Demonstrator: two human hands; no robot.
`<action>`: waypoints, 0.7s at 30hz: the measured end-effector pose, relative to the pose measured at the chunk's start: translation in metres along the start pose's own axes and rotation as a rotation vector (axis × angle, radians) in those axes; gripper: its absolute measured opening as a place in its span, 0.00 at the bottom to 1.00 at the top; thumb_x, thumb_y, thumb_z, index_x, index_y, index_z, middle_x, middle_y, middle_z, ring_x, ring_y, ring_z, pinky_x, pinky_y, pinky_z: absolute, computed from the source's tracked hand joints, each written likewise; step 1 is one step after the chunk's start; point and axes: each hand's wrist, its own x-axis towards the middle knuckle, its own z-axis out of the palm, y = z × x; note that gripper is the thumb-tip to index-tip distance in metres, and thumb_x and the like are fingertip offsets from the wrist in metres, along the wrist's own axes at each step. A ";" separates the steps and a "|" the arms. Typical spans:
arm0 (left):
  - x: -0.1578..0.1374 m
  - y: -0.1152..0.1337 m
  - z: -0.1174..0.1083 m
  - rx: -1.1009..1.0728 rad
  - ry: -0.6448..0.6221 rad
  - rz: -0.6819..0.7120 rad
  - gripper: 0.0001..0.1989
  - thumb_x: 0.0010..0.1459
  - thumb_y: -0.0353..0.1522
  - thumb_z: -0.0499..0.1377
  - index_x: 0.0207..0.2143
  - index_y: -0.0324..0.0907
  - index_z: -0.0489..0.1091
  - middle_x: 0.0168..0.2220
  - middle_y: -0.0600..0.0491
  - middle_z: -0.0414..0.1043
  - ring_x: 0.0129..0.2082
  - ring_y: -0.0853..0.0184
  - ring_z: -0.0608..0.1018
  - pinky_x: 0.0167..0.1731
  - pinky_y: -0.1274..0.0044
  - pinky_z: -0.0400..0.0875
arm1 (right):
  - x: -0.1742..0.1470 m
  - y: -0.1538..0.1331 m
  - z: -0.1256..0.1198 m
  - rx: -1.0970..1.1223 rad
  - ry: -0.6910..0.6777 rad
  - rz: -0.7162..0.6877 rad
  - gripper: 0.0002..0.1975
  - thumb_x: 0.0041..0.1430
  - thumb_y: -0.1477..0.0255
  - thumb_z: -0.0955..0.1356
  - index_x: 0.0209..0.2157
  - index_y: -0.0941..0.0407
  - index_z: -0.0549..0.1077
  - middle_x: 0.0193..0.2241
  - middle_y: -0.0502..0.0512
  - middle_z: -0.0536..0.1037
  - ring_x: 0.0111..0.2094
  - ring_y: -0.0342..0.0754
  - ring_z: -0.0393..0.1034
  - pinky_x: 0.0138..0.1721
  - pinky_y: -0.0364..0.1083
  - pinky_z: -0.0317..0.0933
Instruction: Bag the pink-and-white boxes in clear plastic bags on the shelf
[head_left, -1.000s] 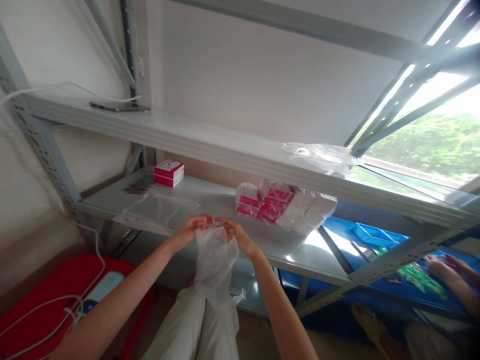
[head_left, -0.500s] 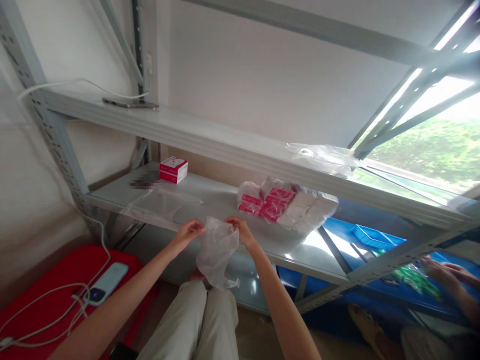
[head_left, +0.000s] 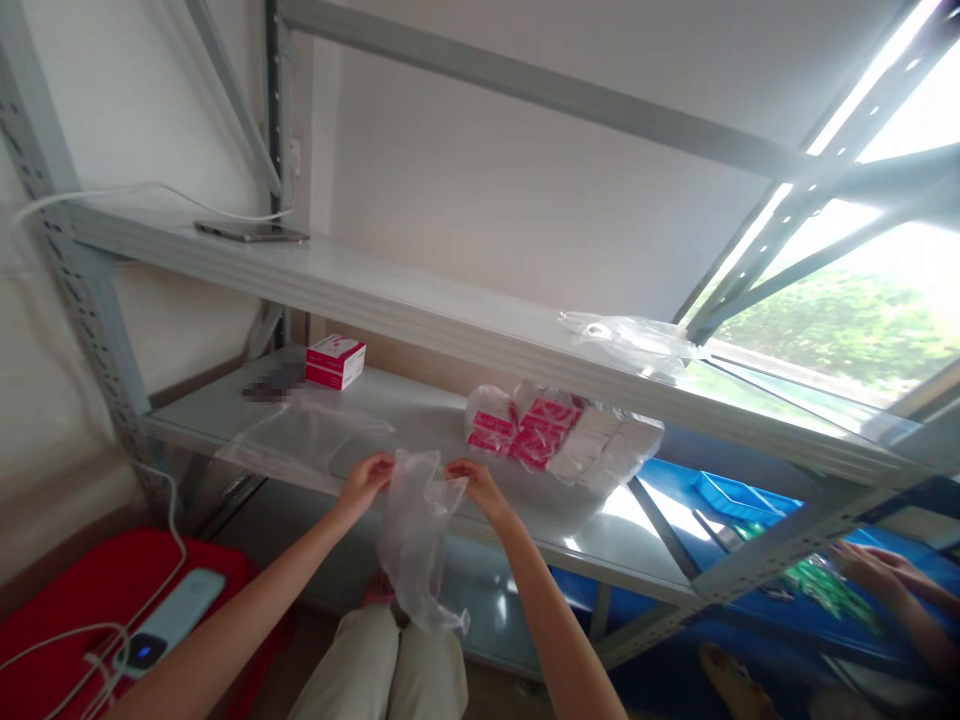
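Observation:
A clear plastic bag [head_left: 417,540] hangs between my hands in front of the lower shelf, its bottom drooping over my knees. My left hand [head_left: 369,476] pinches the bag's top left edge. On the other side, my right hand [head_left: 474,478] has its fingers closed on the top right edge. Behind them, on the shelf board [head_left: 420,415], a red and white box [head_left: 335,361] stands at the back left. Bagged red and white boxes [head_left: 536,428] sit to the right. Another clear bag [head_left: 300,437] lies flat at the shelf's front left.
Above is an upper shelf [head_left: 420,300] carrying a phone [head_left: 251,232] and a plastic bag [head_left: 630,338]. A red stool [head_left: 75,590] holds a power bank [head_left: 176,620] and white cable. At right, another person's hands [head_left: 877,570] are near green items [head_left: 825,590] and a blue tray [head_left: 739,495].
My left hand has taken hold of the bag's left edge, where it was just beside it before. The bag now hangs longer and narrower. My view has tilted up slightly.

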 end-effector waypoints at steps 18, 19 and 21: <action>0.013 0.001 0.003 -0.037 -0.073 -0.002 0.19 0.47 0.41 0.63 0.40 0.41 0.70 0.36 0.51 0.72 0.40 0.63 0.73 0.41 0.74 0.65 | 0.018 -0.025 -0.004 -0.308 0.009 -0.282 0.08 0.50 0.74 0.65 0.29 0.56 0.78 0.29 0.56 0.79 0.31 0.47 0.72 0.36 0.46 0.65; 0.014 0.002 0.000 -0.074 -0.119 -0.058 0.21 0.48 0.43 0.62 0.43 0.42 0.69 0.38 0.50 0.72 0.42 0.63 0.74 0.41 0.73 0.66 | 0.025 -0.024 -0.008 -0.285 0.018 -0.276 0.08 0.49 0.75 0.65 0.30 0.56 0.77 0.29 0.55 0.79 0.31 0.47 0.72 0.36 0.46 0.65; 0.014 0.004 -0.006 -0.089 -0.212 -0.180 0.25 0.48 0.45 0.61 0.48 0.44 0.66 0.41 0.49 0.72 0.42 0.62 0.74 0.39 0.72 0.67 | 0.039 -0.024 -0.018 -0.252 0.032 -0.272 0.08 0.47 0.76 0.66 0.29 0.56 0.77 0.28 0.54 0.79 0.31 0.47 0.72 0.36 0.46 0.66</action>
